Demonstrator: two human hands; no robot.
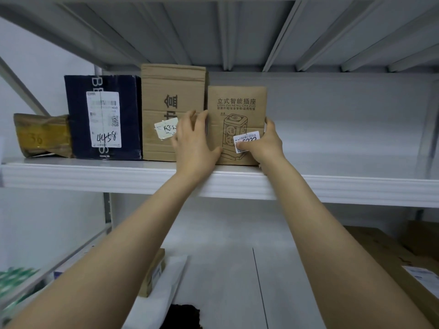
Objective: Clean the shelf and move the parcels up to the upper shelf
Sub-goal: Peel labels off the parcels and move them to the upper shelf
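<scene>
A parcel storeroom or pick-up point, fitted with white metal shelving (190,32) in tiers. Side by side along the upper shelf (95,174) stand a taped packet (40,136) marked 36 at far left, a dark blue box (76,129) with a courier label (104,119) handwritten 4458, then a tall brown box (171,91) and a small brown box (235,110), each with a numbered sticker (250,138).

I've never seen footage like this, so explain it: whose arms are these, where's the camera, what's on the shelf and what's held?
No machine here: a person wears one camera on the head, so you see their own bare arms reaching forward. The left hand and right hand grip the sides of a small brown carton printed with a socket tower, upright on the white upper shelf. Left of it are a taller brown carton, a dark blue box marked 4458 and a brown taped packet. Brown boxes lie on the lower shelf.
</scene>
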